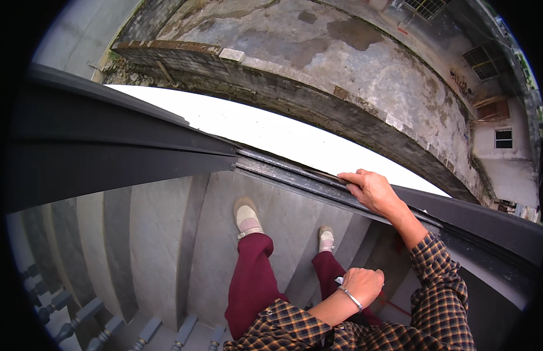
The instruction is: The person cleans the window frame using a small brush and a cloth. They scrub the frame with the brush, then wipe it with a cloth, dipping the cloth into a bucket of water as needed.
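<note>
My right hand (373, 193) reaches to the outer edge of a dark metal window track (293, 177), index finger extended along a thin brownish strip (322, 174) at the groove. Whether the fingers grip that strip or only rest on it cannot be made out. Nearer my body is my left hand (362, 283), its fingers curled and a silver bangle on the wrist. Something small and white shows beside that hand; most of what it may hold is hidden. A dark window frame (122, 153) stands to the left of the track.
Stair steps (157, 245) lie under the sill, with my shoes (247, 217) on separate levels. Grey balusters (148, 333) line the lower left. Outside the window are a bright white ledge (262, 127), a block wall (315, 90) and a concrete yard (385, 66) far below.
</note>
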The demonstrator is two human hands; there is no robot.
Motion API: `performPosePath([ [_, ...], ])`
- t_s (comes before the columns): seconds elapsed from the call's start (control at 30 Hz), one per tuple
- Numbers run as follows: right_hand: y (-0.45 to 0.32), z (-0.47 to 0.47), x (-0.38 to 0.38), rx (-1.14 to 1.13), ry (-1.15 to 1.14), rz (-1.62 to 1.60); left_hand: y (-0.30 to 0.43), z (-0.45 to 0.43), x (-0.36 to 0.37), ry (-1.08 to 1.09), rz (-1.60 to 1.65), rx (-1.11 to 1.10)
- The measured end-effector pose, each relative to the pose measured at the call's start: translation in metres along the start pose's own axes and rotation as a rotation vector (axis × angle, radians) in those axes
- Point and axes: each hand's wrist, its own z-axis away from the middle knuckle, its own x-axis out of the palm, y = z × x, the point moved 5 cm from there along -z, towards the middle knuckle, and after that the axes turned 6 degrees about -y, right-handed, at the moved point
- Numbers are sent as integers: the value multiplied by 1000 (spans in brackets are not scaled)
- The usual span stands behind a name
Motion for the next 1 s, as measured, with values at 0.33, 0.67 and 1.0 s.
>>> performPosePath([
  [0.33, -6, -21, 13, -44, -4, -54, 0, -2, 2, 12, -2, 5],
  [0.67, -21, -37, 24, -87, 48, -102, 9, -7, 5, 20, -30, 11],
  [1.0, 45, -6, -3, 193, 343, -557, 0, -8, 1, -69, -16, -18],
])
